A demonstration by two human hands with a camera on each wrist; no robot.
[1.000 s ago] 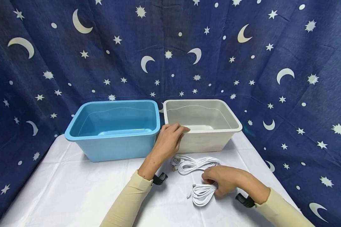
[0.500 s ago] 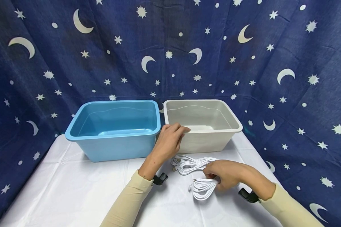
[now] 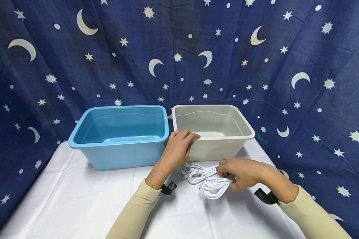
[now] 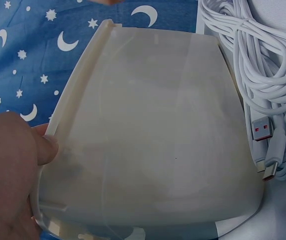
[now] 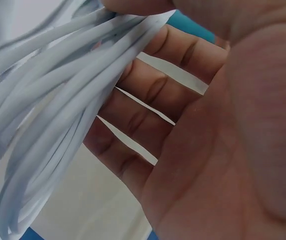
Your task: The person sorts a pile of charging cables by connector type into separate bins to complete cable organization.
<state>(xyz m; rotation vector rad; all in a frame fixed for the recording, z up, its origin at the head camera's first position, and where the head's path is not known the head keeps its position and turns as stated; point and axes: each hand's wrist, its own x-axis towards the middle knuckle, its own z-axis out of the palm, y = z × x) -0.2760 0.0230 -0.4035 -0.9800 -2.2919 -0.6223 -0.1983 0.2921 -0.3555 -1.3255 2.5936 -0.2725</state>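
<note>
My left hand (image 3: pixel 176 149) grips the near left part of the rim of a light grey plastic bin (image 3: pixel 215 149); in the left wrist view its thumb lies over the rim edge. With thumb and fingers my right hand (image 3: pixel 243 172) pinches a coiled white USB cable (image 3: pixel 214 190), whose loops hang to the left of the fingers. The right wrist view shows the cable loops (image 5: pixel 58 100) close up. Behind the held coil, partly covered by it, a second white cable coil (image 3: pixel 194 173) lies on the table by the bin's front wall.
To the left of the grey bin stands a blue plastic bin (image 3: pixel 122 156). A white cloth covers the table (image 3: pixel 77 205). A dark blue curtain (image 3: pixel 122 73) with moons and stars hangs behind and at both sides.
My right hand has moved away from me, towards the grey bin, carrying the held cable coil, which now overlaps the other coil in the head view. My left hand stays on the rim.
</note>
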